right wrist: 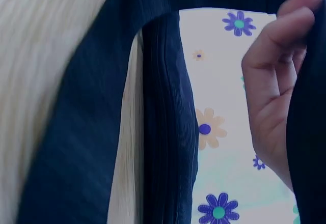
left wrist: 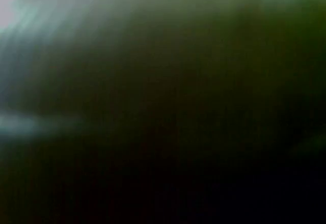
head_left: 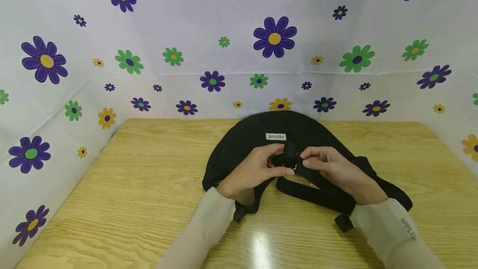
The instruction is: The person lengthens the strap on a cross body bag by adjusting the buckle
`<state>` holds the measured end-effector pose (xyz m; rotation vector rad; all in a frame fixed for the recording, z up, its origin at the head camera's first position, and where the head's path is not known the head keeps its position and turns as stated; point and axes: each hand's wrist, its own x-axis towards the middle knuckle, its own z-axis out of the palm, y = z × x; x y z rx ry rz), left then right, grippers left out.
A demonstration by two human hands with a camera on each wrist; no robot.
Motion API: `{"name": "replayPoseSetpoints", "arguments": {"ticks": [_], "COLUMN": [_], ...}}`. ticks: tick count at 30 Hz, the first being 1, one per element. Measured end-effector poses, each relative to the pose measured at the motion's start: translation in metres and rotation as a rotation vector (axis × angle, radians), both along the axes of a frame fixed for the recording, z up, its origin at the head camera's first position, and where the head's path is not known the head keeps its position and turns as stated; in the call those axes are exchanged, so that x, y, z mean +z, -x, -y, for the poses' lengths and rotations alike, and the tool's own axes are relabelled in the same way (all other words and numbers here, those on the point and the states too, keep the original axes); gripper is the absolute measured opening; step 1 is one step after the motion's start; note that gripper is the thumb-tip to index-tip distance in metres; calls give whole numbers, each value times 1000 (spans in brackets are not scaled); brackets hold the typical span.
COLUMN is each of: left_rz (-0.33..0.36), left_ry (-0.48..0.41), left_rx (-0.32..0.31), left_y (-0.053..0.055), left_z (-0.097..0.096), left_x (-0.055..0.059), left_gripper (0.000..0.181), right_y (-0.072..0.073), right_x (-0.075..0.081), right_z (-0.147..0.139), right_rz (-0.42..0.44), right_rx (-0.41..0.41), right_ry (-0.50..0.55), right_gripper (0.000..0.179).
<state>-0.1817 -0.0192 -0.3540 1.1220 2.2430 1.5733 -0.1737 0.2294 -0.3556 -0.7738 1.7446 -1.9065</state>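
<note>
A black crescent-shaped bag (head_left: 233, 148) with a white label (head_left: 276, 136) lies on the table. Above its near side, my left hand (head_left: 255, 168) pinches a black strap adjuster (head_left: 290, 152) with a shiny metal edge, thumb below and fingers behind. My right hand (head_left: 337, 172) pinches the black strap (head_left: 308, 173) just right of that piece, between thumb and forefinger. In the right wrist view the right hand (right wrist: 270, 86) shows bent fingers at the upper right, with the wide strap (right wrist: 81, 112) looping across. The left wrist view is dark and blurred.
The wooden table (head_left: 149, 177) meets a flower-printed cloth (head_left: 224, 57) at the back and sides. A strap loop (head_left: 397, 194) trails to the right of the bag. A black strap end (head_left: 343, 222) lies by the right sleeve (head_left: 388, 227).
</note>
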Motion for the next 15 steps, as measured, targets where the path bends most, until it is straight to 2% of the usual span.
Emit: {"name": "replayPoseSetpoints", "arguments": {"ticks": [5, 9, 15], "left_rz": [8, 8, -8], "left_ry": [10, 3, 17], "left_rx": [27, -6, -45], "left_y": [-1, -2, -3], "left_z": [2, -2, -9], "left_x": [1, -2, -5], "left_gripper": [40, 33, 23], "right_y": [1, 0, -2], "right_x": [0, 1, 0], "right_z": [-5, -3, 3], "right_rz": [-12, -25, -30], "right_rx": [4, -18, -17], "right_ry": [-56, -65, -21], "right_gripper": [26, 23, 22]}}
